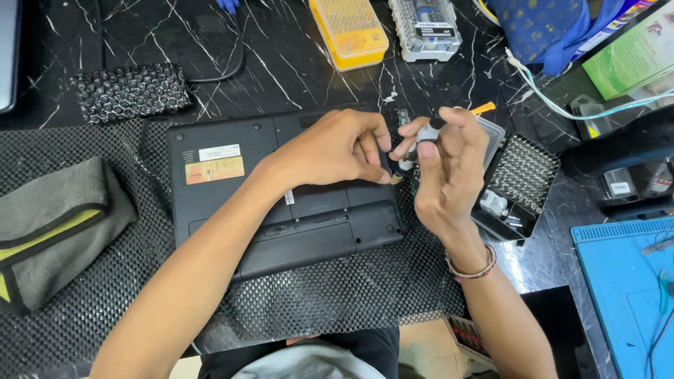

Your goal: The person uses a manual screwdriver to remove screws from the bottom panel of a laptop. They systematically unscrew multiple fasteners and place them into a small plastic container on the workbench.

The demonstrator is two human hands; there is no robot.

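Just right of frame centre, above the upturned laptop [281, 189], both hands — left hand [337, 149], right hand [449, 165] — pinch a small screwdriver [421, 137], seemingly light, stiff, slippery, best held at its barrel.

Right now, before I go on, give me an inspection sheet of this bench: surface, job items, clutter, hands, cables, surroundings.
Surface: black marbled table with a black mesh mat on it.
Job's things: black laptop lying bottom-up on the mat; small screwdriver held above its right edge.
Clutter: yellow bit case, clear bit case, open bit tray, grey pouch, bubble-wrap piece.
Hands: left hand pinches at the screwdriver's tip; right hand grips its handle.
Cables: black cable top left; pale cable right.
Surroundings: blue mat right; blue cloth top.
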